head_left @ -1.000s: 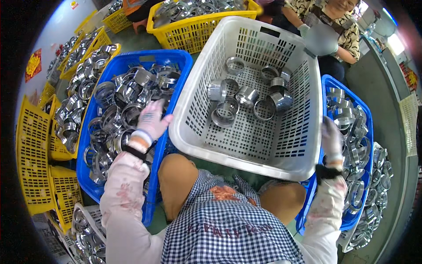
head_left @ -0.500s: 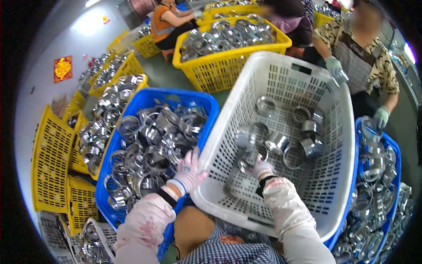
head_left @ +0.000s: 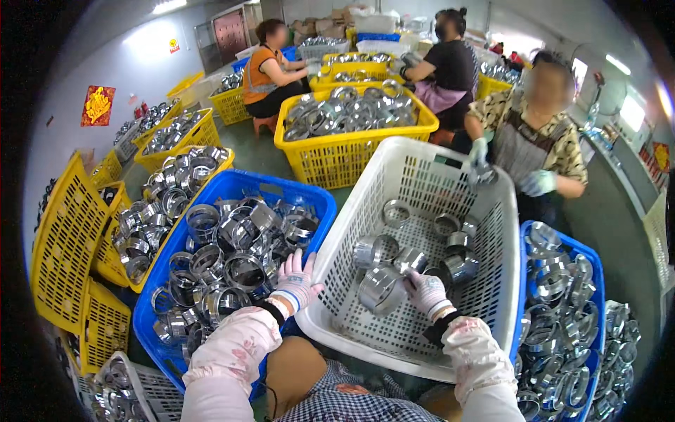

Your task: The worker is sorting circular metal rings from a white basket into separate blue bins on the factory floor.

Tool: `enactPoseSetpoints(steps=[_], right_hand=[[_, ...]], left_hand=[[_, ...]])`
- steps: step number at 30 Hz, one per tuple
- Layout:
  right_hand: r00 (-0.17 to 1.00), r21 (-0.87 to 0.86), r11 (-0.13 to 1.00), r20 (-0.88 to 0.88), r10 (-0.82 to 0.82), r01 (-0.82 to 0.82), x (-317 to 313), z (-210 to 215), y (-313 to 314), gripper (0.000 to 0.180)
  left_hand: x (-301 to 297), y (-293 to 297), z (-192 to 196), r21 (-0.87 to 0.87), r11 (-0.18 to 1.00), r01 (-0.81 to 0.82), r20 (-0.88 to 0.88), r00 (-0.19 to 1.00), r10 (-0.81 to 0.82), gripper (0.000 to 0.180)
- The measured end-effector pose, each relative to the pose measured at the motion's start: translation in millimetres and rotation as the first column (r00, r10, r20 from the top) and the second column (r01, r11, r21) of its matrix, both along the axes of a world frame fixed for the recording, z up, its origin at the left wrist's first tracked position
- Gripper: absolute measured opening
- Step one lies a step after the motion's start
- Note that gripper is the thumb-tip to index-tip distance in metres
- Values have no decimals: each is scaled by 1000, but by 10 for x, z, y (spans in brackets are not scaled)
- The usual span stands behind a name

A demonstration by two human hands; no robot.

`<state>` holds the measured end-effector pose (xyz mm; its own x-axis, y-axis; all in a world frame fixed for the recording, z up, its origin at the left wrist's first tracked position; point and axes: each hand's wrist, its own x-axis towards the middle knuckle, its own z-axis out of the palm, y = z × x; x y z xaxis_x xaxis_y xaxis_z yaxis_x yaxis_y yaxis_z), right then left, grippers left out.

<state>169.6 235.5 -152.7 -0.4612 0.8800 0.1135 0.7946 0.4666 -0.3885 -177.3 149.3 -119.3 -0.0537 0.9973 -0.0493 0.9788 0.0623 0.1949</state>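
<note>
My right hand [head_left: 427, 292], in a thin striped glove, is closed on the edge of a wide shiny metal ring [head_left: 380, 290]. It holds the ring above the floor of a white slotted basket [head_left: 330, 325]. Farther in, several other metal rings lie loose in that basket, one of them a ring on its side [head_left: 396, 214]. My left hand [head_left: 295, 283], gloved too, has its fingers spread over the blue basket's [head_left: 325, 211] right edge, beside the white rim. A heap of metal rings [head_left: 245, 269] fills the blue basket; the left hand grips none.
Right of the white basket, a second blue basket [head_left: 596, 281] is full of rings. A co-worker's gloved hand [head_left: 479, 151] holds a ring over the white basket's far right corner. Yellow baskets [head_left: 358, 151] of rings stand ahead and left, where two other people sit.
My right hand has lifted a ring up from the basket floor. My left hand stays at the rim. The view has tilted upward, and the co-worker's hands have shifted.
</note>
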Motion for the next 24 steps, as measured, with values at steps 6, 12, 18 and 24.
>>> enactPoseSetpoints(steps=[6,12,18,24], right_hand=[[990,235,969,-95,105,-81,57,862,-588,23],[126,-589,425,-673,-729,-687,31,1467,-1065,51],[416,-252,960,-866,-278,118,-321,1748,-1828,24],[839,208,931,-408,361,-299,-233,1476,-1974,41]], left_hand=[[1037,-453,556,-193,880,433,894,447,-24,50],[1368,-868,1023,534,725,435,327,684,-652,33],[1405,-1138,1269,582,658,478,272,648,-711,20],[1304,-1040,1438,203,976,86,965,151,-214,19]])
